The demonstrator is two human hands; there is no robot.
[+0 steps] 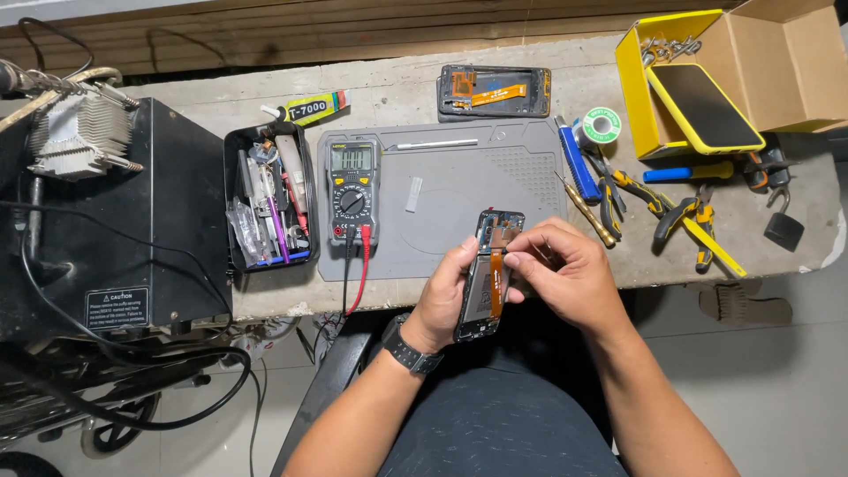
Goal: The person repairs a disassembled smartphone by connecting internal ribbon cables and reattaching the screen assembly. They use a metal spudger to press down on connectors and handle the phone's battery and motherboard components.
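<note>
An opened phone body (pixel 487 276) with an orange flex cable down its middle is held upright over my lap, just in front of the grey work mat (pixel 459 190). My left hand (pixel 444 296) grips its left edge from below. My right hand (pixel 565 265) rests on its right side, with fingertips pinched at the upper part of the flex cable. A black watch sits on my left wrist.
A multimeter (pixel 352 190) with red and black leads lies on the mat's left. A black tray of tools (pixel 268 199), a glue tube (pixel 309 109), a second open phone frame (pixel 495 91), pliers and cutters (pixel 658 212), a solder spool (pixel 601 124) and a yellow box (pixel 671 88) surround it.
</note>
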